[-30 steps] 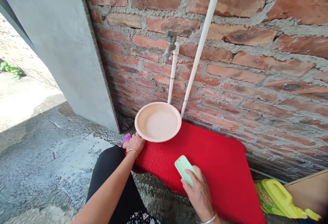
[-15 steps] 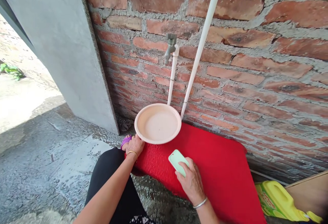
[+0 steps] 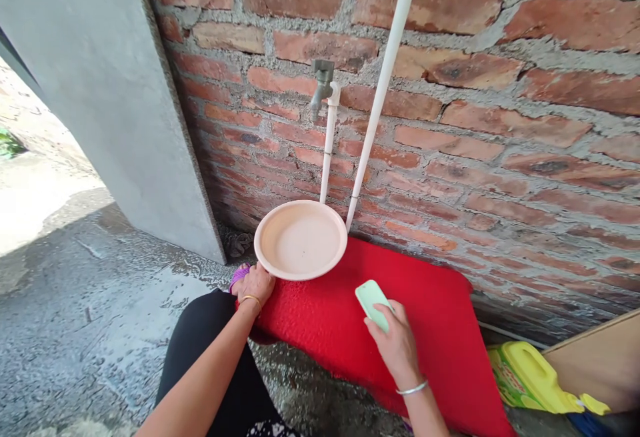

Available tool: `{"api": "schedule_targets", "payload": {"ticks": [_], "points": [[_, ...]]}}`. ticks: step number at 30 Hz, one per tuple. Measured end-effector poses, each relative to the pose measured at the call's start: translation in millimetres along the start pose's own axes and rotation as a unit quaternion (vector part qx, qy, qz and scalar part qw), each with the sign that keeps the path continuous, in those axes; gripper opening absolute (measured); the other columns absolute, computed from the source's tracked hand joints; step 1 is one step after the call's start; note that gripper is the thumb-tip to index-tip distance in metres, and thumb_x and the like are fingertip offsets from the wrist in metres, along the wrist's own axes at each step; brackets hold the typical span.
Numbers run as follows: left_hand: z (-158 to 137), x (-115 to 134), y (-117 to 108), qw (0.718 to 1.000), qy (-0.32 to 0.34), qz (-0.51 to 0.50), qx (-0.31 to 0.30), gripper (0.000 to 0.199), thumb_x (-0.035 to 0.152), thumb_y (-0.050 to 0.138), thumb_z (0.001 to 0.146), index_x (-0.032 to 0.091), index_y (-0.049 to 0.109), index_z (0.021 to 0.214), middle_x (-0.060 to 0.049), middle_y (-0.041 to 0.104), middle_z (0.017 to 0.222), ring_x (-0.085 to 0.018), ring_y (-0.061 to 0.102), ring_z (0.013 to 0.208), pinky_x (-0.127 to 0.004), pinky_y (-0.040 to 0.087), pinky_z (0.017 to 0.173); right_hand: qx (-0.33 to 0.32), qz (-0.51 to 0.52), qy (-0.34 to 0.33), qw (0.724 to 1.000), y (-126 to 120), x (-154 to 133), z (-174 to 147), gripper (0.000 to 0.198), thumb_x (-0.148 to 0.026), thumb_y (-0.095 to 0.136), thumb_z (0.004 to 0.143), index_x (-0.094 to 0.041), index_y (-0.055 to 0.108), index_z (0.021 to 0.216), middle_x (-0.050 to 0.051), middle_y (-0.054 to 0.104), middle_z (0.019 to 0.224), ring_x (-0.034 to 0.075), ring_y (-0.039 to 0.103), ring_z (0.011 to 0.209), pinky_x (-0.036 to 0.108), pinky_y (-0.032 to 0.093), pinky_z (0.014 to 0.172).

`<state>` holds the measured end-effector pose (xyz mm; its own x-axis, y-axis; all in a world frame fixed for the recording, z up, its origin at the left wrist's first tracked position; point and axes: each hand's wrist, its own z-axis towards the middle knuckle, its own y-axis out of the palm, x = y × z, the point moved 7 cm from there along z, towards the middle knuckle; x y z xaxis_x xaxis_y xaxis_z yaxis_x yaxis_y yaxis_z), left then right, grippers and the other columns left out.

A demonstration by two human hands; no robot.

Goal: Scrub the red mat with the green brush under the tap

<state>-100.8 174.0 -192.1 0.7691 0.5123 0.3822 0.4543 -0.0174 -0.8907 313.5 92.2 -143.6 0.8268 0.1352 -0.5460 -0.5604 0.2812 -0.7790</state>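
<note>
Head view, right hand (image 3: 399, 341) palm-down around green block (image 3: 372, 302), perhaps touching red cloth (image 3: 320, 323)

The cloth (image 3: 435, 297) is plain bright red from where I stand, the small block (image 3: 371, 299) mint green, the basin (image 3: 301, 240) pale peach. Against orange-red bricks (image 3: 550, 90), 2 pipes (image 3: 384, 77) show white. The jug (image 3: 539, 377) is yellow, the slipper (image 3: 239, 277) purple, the trousers (image 3: 197, 323) black, the dark fabric (image 3: 273, 429) white-speckled.

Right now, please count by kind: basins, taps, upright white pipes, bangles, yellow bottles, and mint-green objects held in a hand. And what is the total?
Basin: 1
Tap: 1
Short pipe and tall pipe: 2
Gold-coloured bangle and silver-coloured bangle: 2
Yellow bottle: 1
Mint-green object, in the right hand: 1
Total: 8
</note>
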Motion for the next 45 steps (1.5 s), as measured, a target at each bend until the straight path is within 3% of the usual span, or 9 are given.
{"api": "schedule_targets", "payload": {"ticks": [4, 7, 15, 18, 22, 27, 31, 38, 45], "points": [[5.7, -4.8, 3.6, 1.000, 0.005, 0.013, 0.000, 0.055, 0.040, 0.033, 0.107, 0.016, 0.062, 0.146, -0.027, 0.069, 0.138, -0.040, 0.063, 0.138, -0.053, 0.048, 0.109, -0.065, -0.027, -0.092, 0.993, 52.6, -63.1, 9.4, 0.032, -0.020, 0.076, 0.082, -0.030, 0.079, 0.112, 0.007, 0.069, 0.124, 0.027, 0.072, 0.109, 0.040, 0.061, 0.098], [7.6, -6.6, 5.6, 1.000, 0.006, 0.017, -0.003, 0.056, 0.041, 0.032, 0.107, 0.016, 0.062, 0.146, -0.026, 0.069, 0.139, -0.040, 0.063, 0.138, -0.052, 0.048, 0.110, -0.079, -0.043, -0.085, 0.992, 53.7, -57.7, 18.7, 0.033, -0.018, 0.077, 0.080, -0.029, 0.079, 0.112, 0.007, 0.070, 0.119, 0.026, 0.073, 0.107, 0.038, 0.060, 0.097], [2.8, -3.0, 1.4, 1.000, -0.006, 0.011, -0.010, 0.061, 0.045, 0.029, 0.106, 0.015, 0.061, 0.149, -0.027, 0.066, 0.144, -0.042, 0.064, 0.136, -0.055, 0.048, 0.110, 0.053, -0.075, 0.193, 0.977, -71.7, 126.3, 9.3, 0.047, -0.059, 0.061, 0.081, -0.025, 0.080, 0.106, 0.011, 0.068, 0.105, 0.032, 0.070, 0.101, 0.047, 0.058, 0.094], [2.3, -2.3, 0.4, 1.000, -0.007, 0.010, -0.005, 0.060, 0.046, 0.030, 0.106, 0.015, 0.062, 0.148, -0.026, 0.068, 0.141, -0.041, 0.066, 0.133, -0.055, 0.049, 0.109, 0.099, -0.106, 0.255, 0.956, -101.2, 157.3, -4.6, 0.055, -0.068, 0.056, 0.080, -0.025, 0.079, 0.105, 0.012, 0.068, 0.100, 0.034, 0.068, 0.098, 0.050, 0.058, 0.087], [4.9, -4.4, 2.5, 1.000, -0.004, 0.011, 0.000, 0.058, 0.045, 0.031, 0.106, 0.017, 0.064, 0.145, -0.025, 0.069, 0.140, -0.040, 0.065, 0.135, -0.053, 0.049, 0.109, 0.076, -0.030, 0.168, 0.982, -64.7, 103.0, 4.0, 0.049, -0.062, 0.060, 0.082, -0.025, 0.079, 0.107, 0.012, 0.069, 0.110, 0.032, 0.070, 0.105, 0.046, 0.058, 0.097], [10.1, -9.9, 7.0, 1.000, -0.002, 0.009, 0.011, 0.056, 0.045, 0.034, 0.106, 0.017, 0.065, 0.144, -0.024, 0.069, 0.142, -0.038, 0.063, 0.138, -0.052, 0.048, 0.111, -0.091, 0.020, -0.021, 0.995, 26.4, -19.3, 21.5, 0.027, -0.031, 0.071, 0.085, -0.029, 0.080, 0.110, 0.008, 0.069, 0.124, 0.026, 0.071, 0.111, 0.038, 0.057, 0.103], [12.9, -13.6, 9.2, 1.000, -0.004, 0.007, 0.021, 0.057, 0.046, 0.038, 0.105, 0.018, 0.064, 0.146, -0.024, 0.069, 0.144, -0.039, 0.062, 0.139, -0.054, 0.048, 0.111, -0.125, -0.015, -0.061, 0.990, 43.0, -42.0, 36.3, 0.028, -0.023, 0.076, 0.083, -0.030, 0.081, 0.110, 0.007, 0.070, 0.123, 0.027, 0.071, 0.112, 0.040, 0.057, 0.104], [13.1, -12.6, 10.8, 1.000, 0.002, 0.002, 0.007, 0.059, 0.046, 0.032, 0.106, 0.017, 0.063, 0.147, -0.025, 0.068, 0.144, -0.040, 0.063, 0.139, -0.055, 0.046, 0.113, -0.020, -0.055, 0.124, 0.991, -41.7, 92.7, 56.1, 0.033, -0.048, 0.067, 0.081, -0.028, 0.081, 0.105, 0.007, 0.067, 0.113, 0.026, 0.071, 0.099, 0.042, 0.059, 0.096], [12.9, -12.9, 10.7, 1.000, -0.003, 0.006, -0.004, 0.064, 0.049, 0.028, 0.106, 0.017, 0.059, 0.153, -0.026, 0.065, 0.146, -0.042, 0.062, 0.139, -0.059, 0.047, 0.111, 0.079, -0.124, 0.255, 0.956, -162.0, 225.8, -2.5, 0.040, -0.064, 0.060, 0.077, -0.031, 0.077, 0.091, 0.014, 0.064, 0.088, 0.042, 0.069, 0.096, 0.060, 0.053, 0.090]]}}
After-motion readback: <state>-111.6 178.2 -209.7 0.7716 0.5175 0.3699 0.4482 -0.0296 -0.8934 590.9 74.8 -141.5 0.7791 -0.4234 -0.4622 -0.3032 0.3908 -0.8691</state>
